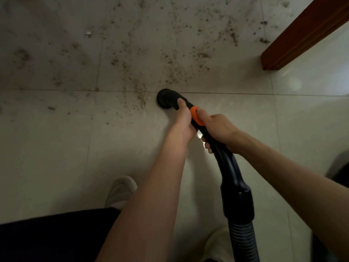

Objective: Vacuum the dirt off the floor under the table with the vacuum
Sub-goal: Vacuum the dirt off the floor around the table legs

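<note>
A black vacuum wand (229, 167) with an orange ring (196, 116) runs from the lower right up to a round black nozzle (166, 99) that sits on the tiled floor. My left hand (184, 120) grips the wand just behind the nozzle. My right hand (217, 129) grips the wand right behind the orange ring. Dark crumbs of dirt (170, 59) lie scattered over the tiles beyond and left of the nozzle, thickest around the tile seam.
A brown wooden table leg (294, 40) comes down at the upper right. The ribbed black hose (243, 241) leaves at the bottom edge. My light shoes (120, 190) stand at the bottom, beside dark fabric (47, 237) at the lower left.
</note>
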`<state>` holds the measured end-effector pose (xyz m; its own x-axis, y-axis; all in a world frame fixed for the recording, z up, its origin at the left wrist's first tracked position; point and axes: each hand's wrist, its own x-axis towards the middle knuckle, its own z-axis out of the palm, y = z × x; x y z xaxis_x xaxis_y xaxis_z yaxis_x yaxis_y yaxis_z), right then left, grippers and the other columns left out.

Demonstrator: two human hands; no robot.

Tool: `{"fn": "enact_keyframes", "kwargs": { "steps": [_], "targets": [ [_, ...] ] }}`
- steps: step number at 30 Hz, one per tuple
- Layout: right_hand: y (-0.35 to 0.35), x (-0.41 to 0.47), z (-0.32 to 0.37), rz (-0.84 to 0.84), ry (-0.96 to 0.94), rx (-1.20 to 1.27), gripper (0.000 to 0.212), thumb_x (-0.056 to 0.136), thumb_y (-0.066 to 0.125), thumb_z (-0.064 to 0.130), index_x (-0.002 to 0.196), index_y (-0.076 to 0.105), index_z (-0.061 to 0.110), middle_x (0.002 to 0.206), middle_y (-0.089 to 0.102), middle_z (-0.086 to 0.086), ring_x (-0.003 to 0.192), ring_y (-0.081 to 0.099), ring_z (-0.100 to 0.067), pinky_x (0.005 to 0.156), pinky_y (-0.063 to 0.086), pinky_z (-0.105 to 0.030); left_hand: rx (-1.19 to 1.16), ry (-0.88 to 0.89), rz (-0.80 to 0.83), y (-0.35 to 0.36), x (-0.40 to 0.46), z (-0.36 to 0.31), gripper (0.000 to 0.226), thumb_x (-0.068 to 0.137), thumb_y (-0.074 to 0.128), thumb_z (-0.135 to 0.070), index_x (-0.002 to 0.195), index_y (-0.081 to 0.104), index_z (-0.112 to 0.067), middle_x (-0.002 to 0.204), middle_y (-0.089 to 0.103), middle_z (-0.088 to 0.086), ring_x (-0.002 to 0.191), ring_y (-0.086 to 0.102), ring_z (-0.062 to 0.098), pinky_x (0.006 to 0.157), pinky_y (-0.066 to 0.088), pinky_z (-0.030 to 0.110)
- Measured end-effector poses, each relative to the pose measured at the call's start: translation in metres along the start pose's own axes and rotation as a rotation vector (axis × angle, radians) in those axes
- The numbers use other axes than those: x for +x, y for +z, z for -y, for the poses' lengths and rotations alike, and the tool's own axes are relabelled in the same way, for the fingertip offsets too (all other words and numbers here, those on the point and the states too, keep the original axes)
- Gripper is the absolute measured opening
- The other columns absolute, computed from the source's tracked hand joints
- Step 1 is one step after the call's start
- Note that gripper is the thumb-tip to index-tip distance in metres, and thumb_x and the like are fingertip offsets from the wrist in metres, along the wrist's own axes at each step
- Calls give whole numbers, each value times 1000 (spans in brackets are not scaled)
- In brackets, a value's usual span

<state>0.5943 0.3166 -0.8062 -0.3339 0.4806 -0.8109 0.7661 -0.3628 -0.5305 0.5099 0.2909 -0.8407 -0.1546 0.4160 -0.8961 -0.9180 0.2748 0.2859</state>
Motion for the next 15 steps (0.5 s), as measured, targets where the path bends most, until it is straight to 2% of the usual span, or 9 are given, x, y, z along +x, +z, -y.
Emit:
{"fn": "enact_keyframes", "kwargs": {
  "steps": [6,8,11,15],
  "targets": [
    [14,0,-7,89,-14,-32,53,97,38,51,94,53,1,60,54,-10,39,51,-16,40,45,-24,-76,32,-31,-22,-3,4,54,96,34,-53,112,47,-3,91,59,17,77,59,23,77,48,36],
    [15,0,-4,125,-22,-45,54,97,38,51,98,54,-1,60,54,-10,39,51,-16,40,45,-24,-108,45,-34,-28,-8,2,57,98,33,-51,123,44,-2,103,59,21,87,60,24,82,47,36],
    [21,-5,2,161,-50,-79,55,96,39,51,98,53,-2,62,53,-12,38,50,-17,39,44,-24,-151,29,-52,-37,-20,-4,64,99,32,-50,133,39,4,124,54,23,114,55,29,85,43,37],
    [21,-6,-3,137,-49,-107,58,97,38,51,100,54,-4,61,55,-13,40,51,-19,39,45,-25,-151,-11,-38,-36,-28,-4,67,98,34,-50,136,37,5,132,51,24,121,51,30,85,42,38]
  ]
}}
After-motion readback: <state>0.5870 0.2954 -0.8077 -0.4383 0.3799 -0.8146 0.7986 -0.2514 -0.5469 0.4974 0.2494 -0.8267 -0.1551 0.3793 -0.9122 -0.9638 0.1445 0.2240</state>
